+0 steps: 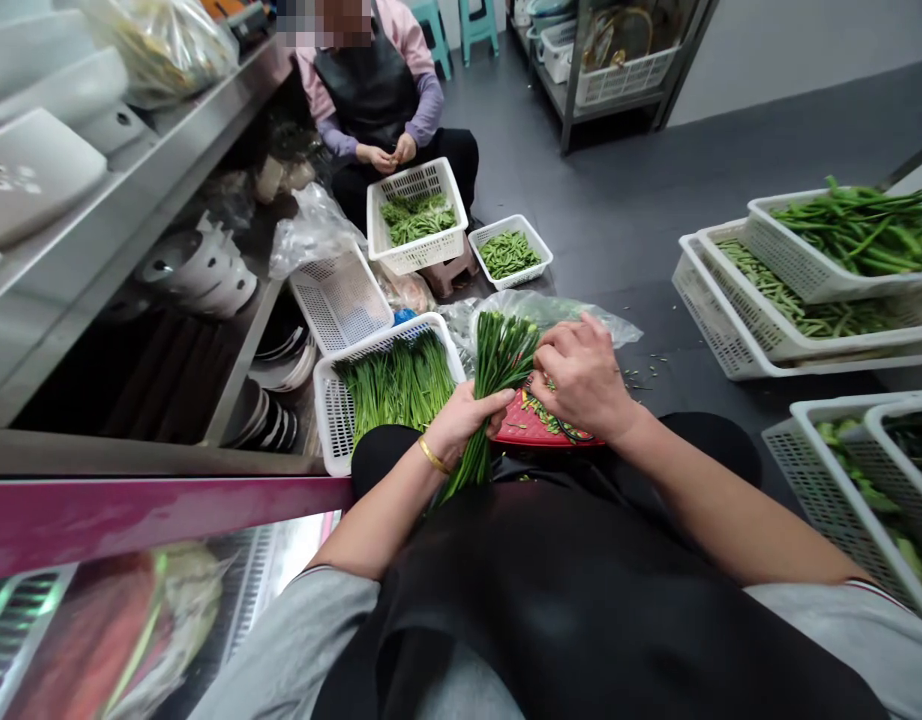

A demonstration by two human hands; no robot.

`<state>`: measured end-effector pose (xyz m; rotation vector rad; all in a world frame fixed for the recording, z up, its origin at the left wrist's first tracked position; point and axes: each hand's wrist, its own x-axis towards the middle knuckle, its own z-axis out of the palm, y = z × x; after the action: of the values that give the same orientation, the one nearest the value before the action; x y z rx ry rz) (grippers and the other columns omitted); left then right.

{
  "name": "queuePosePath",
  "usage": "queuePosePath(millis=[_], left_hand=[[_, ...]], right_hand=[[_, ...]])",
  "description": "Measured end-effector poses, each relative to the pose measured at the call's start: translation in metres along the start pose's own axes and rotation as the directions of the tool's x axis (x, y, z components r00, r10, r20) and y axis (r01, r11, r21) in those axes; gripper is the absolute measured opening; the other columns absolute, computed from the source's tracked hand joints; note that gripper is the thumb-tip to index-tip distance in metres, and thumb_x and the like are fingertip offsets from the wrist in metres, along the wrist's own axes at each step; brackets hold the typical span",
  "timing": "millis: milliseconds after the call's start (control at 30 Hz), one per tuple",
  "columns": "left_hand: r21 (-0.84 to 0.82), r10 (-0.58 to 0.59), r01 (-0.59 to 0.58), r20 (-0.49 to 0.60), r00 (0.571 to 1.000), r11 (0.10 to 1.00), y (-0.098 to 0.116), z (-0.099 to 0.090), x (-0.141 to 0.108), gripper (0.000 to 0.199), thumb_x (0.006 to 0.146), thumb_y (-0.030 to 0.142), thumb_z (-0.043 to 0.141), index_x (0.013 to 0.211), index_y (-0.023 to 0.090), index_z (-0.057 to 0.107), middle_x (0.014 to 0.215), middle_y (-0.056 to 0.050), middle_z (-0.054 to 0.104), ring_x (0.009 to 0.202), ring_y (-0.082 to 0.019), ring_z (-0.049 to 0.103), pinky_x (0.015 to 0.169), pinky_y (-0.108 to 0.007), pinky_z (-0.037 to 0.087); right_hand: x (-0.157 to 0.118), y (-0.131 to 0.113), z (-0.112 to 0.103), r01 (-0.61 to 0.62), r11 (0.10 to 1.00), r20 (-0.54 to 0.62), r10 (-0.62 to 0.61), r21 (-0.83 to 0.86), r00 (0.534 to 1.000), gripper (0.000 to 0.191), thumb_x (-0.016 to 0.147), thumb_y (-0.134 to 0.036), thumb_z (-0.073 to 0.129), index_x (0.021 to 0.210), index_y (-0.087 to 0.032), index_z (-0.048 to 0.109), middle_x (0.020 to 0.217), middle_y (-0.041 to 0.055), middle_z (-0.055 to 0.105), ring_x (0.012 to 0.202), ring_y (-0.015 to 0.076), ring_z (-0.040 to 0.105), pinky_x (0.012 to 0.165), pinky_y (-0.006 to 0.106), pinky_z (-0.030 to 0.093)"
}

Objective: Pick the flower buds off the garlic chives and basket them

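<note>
My left hand (465, 422), with a gold bracelet at the wrist, is wrapped round a bunch of green flower chives (498, 355). The bunch stands at a slant, its tips pointing away from me and its lower ends over my lap. Close to the right side of the tips is my right hand (577, 380), fingers curled together; what they pinch is hidden. Beneath it lies a red plastic surface (517, 425) strewn with green and yellowish trimmings. A thin dark curved thing shows under that hand, too little to name. Left of the bunch, a white basket (326, 400) holds more chives lying side by side.
Across from me a person (378, 100) sits behind a white basket of green pods (423, 220). A smaller basket of pods (508, 252) stands beside it. Stacked vegetable baskets (738, 330) are at right. A metal shelf (168, 130) with dishes runs along the left.
</note>
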<state>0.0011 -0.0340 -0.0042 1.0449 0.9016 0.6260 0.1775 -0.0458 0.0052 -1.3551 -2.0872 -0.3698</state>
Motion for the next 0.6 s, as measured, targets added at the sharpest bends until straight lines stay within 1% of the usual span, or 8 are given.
queuePosePath(millis=[67, 133, 233, 300, 333, 433, 533, 600], left_hand=[[0.021, 0.018, -0.018, -0.023, 1.0, 1.0, -0.001, 0.001, 0.0, 0.054, 0.059, 0.058, 0.08, 0.056, 0.017, 0.045, 0.041, 0.007, 0.044, 0.034, -0.005, 0.038, 0.038, -0.021, 0.03], [0.048, 0.038, -0.036, -0.044, 0.998, 0.998, -0.002, 0.002, -0.001, 0.053, 0.06, 0.058, 0.079, 0.056, 0.017, 0.045, 0.04, 0.006, 0.044, 0.034, -0.005, 0.039, 0.038, -0.022, 0.03], [0.086, 0.058, -0.053, -0.059, 0.997, 0.995, -0.001, 0.002, -0.002, 0.053, 0.062, 0.06, 0.076, 0.056, 0.017, 0.045, 0.039, 0.006, 0.045, 0.034, -0.005, 0.039, 0.039, -0.021, 0.03], [0.1, 0.059, -0.053, -0.056, 0.997, 0.994, -0.001, 0.001, -0.003, 0.053, 0.063, 0.06, 0.075, 0.056, 0.017, 0.045, 0.039, 0.006, 0.045, 0.035, -0.005, 0.039, 0.04, -0.021, 0.029], [0.105, 0.06, -0.054, -0.056, 0.997, 0.993, -0.001, 0.001, -0.002, 0.053, 0.064, 0.06, 0.075, 0.056, 0.017, 0.045, 0.039, 0.006, 0.045, 0.035, -0.005, 0.039, 0.04, -0.021, 0.029], [0.123, 0.083, -0.074, -0.069, 0.994, 0.99, -0.002, 0.002, 0.0, 0.052, 0.064, 0.059, 0.075, 0.056, 0.017, 0.045, 0.04, 0.007, 0.044, 0.035, -0.005, 0.038, 0.04, -0.021, 0.029], [0.14, 0.083, -0.074, -0.057, 0.995, 0.987, -0.002, 0.005, 0.002, 0.048, 0.063, 0.055, 0.076, 0.06, 0.017, 0.047, 0.039, 0.007, 0.044, 0.035, -0.005, 0.038, 0.04, -0.021, 0.027], [0.144, 0.048, -0.044, -0.025, 0.999, 0.989, 0.0, 0.005, 0.002, 0.046, 0.061, 0.051, 0.079, 0.061, 0.017, 0.048, 0.038, 0.007, 0.045, 0.034, -0.006, 0.038, 0.039, -0.021, 0.027]], right_hand=[[0.003, 0.0, 0.005, -0.045, 0.999, 0.033, 0.044, 0.021, 0.998, 0.011, 0.076, -0.019, 0.054, 0.075, -0.017, 0.065, 0.091, 0.0105, 0.065, 0.099, 0.0266, 0.053, 0.105, 0.049, 0.032], [0.008, 0.006, 0.008, -0.178, 0.966, 0.053, 0.171, 0.186, 0.984, 0.009, 0.074, -0.019, 0.053, 0.069, -0.019, 0.06, 0.086, 0.0094, 0.064, 0.092, 0.0251, 0.055, 0.096, 0.047, 0.039], [0.014, 0.021, 0.0, -0.368, 0.7, 0.053, 0.428, 0.613, 0.902, 0.014, 0.076, -0.022, 0.047, 0.063, -0.021, 0.052, 0.073, 0.0051, 0.06, 0.076, 0.0195, 0.056, 0.077, 0.037, 0.047], [0.015, 0.024, -0.013, -0.342, 0.529, 0.051, 0.489, 0.777, 0.871, 0.019, 0.081, -0.027, 0.047, 0.063, -0.021, 0.052, 0.07, 0.0031, 0.059, 0.072, 0.0174, 0.057, 0.072, 0.033, 0.047], [0.015, 0.023, -0.02, -0.319, 0.515, 0.052, 0.466, 0.796, 0.883, 0.022, 0.083, -0.03, 0.05, 0.063, -0.021, 0.054, 0.069, 0.0026, 0.059, 0.07, 0.0167, 0.057, 0.07, 0.032, 0.046], [0.015, 0.007, -0.033, -0.313, 0.667, 0.139, 0.302, 0.676, 0.943, 0.023, 0.08, -0.039, 0.065, 0.068, -0.02, 0.062, 0.063, 0.0013, 0.059, 0.06, 0.0136, 0.052, 0.062, 0.029, 0.041], [0.021, -0.008, -0.022, -0.367, 0.799, 0.301, 0.244, 0.477, 0.922, 0.02, 0.075, -0.035, 0.072, 0.074, -0.017, 0.064, 0.059, 0.0, 0.057, 0.054, 0.0111, 0.046, 0.056, 0.027, 0.034], [0.024, -0.011, -0.009, -0.393, 0.804, 0.388, 0.223, 0.446, 0.894, 0.016, 0.075, -0.03, 0.071, 0.075, -0.016, 0.064, 0.059, -0.0009, 0.056, 0.054, 0.0101, 0.045, 0.056, 0.026, 0.032]])
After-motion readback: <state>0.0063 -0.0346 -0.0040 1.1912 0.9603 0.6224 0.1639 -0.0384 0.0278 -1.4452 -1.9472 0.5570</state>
